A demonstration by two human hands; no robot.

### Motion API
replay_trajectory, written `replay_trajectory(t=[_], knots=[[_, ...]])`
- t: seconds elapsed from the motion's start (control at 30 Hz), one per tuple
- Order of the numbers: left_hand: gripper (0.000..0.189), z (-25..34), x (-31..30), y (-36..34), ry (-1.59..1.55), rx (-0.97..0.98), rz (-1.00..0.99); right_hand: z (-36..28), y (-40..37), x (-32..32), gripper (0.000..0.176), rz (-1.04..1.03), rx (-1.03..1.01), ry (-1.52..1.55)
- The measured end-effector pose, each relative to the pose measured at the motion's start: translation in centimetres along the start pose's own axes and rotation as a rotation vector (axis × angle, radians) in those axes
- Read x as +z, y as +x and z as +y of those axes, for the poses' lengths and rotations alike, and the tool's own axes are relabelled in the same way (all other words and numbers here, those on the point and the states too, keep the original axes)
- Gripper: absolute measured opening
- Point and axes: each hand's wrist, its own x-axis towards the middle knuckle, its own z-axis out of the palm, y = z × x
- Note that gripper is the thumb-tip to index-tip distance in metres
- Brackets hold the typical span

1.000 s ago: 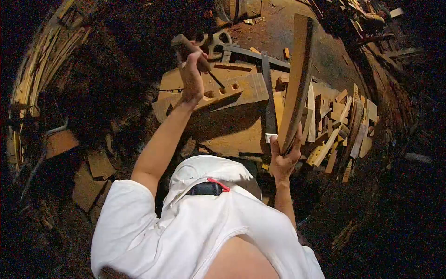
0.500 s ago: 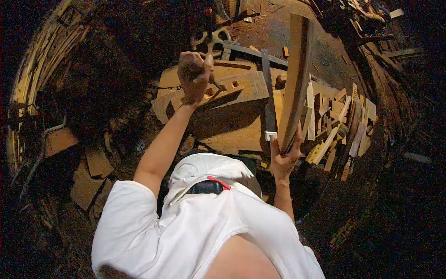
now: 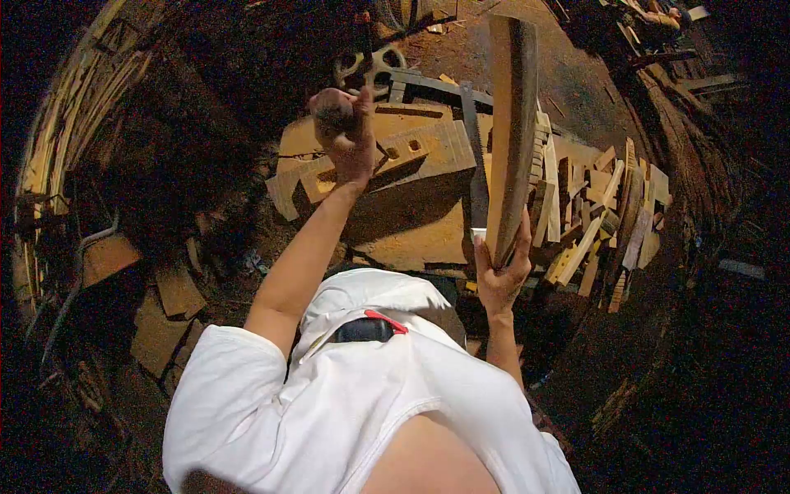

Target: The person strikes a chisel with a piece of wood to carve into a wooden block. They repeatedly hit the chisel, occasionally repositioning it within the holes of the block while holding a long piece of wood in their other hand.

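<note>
Head view: a handled tool (image 3: pixel 333 111) and a curved timber (image 3: pixel 512 132) are held up over a holed beam (image 3: pixel 440 156).
Compared with the earlier frame, the timber's top has been swung leftward, and the tool's thin shaft has been drawn back from the middle square hole, so that two holes are now plainly exposed. The rounded brown handle is clenched in the grip of the left hand (image 3: pixel 350 144); the timber's lower end is grasped between thumb and fingers of the right hand (image 3: pixel 502 280). Pale, smooth wood is edged by a rough dark side on the timber. The squared beam is laid across a wide, dusty slab (image 3: pixel 420 239), near a long dark blade (image 3: pixel 475 165) and jumbled offcuts (image 3: pixel 605 218).
</note>
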Motion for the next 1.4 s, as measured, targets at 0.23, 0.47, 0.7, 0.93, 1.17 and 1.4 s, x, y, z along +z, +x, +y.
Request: replay_trajectory(t=[0.23, 0.47, 0.7, 0.93, 1.17, 1.4], knots=[[0.028, 2.0, 0.5, -2.2, 0.152, 0.435, -0.341, 0.0, 1.0, 0.2, 0.077, -0.036, -0.050, -0.009], [0.022, 0.6, 3.2, -3.4, -0.029, 0.393, -0.322, -1.4, 2.8, 0.6, 0.077, -0.038, -0.101, -0.015], [0.039, -2.7, 4.1, -7.0, -1.285, -0.720, -0.626, -1.8, 3.4, 0.4, 0.076, -0.093, -0.073, 0.028], [0.033, 1.5, 4.0, -6.9, -0.035, 0.321, -0.453, -1.7, 2.9, -1.4, 0.075, -0.087, 0.043, -0.096], [0.024, -0.4, 3.9, -4.4, -0.788, -0.232, -0.306, -2.0, 2.8, -1.3, 0.072, -0.043, -0.092, -0.110], [0.023, 1.4, 1.3, 0.9, -0.106, -0.024, -0.187, -1.9, 3.1, -0.4, 0.074, -0.050, -0.108, -0.090]])
